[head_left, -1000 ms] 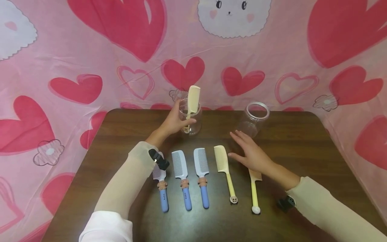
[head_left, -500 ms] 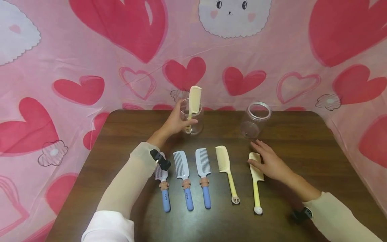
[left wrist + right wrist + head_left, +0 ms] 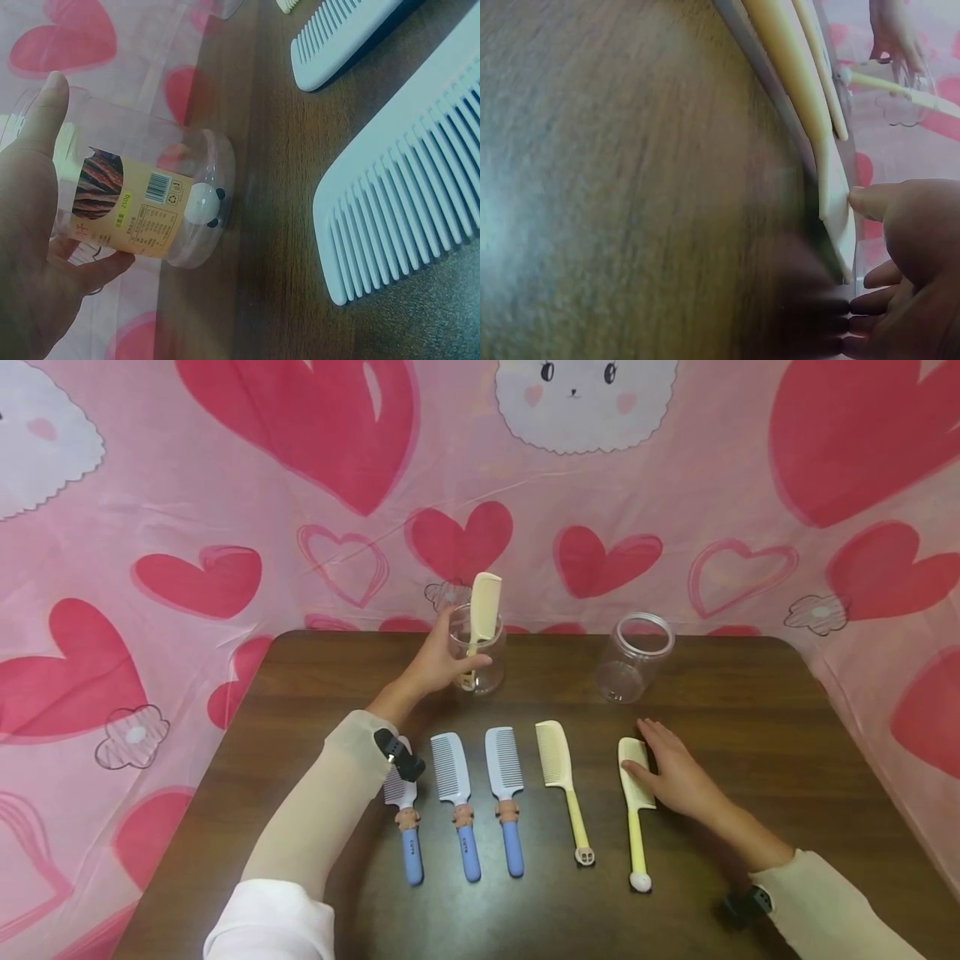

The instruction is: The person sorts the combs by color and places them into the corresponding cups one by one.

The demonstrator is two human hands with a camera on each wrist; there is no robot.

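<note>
Left hand (image 3: 37, 255) grips labelled clear jar (image 3: 142, 202) upright on wooden table (image 3: 277, 225); white comb (image 3: 409, 180) beside jar.
</note>
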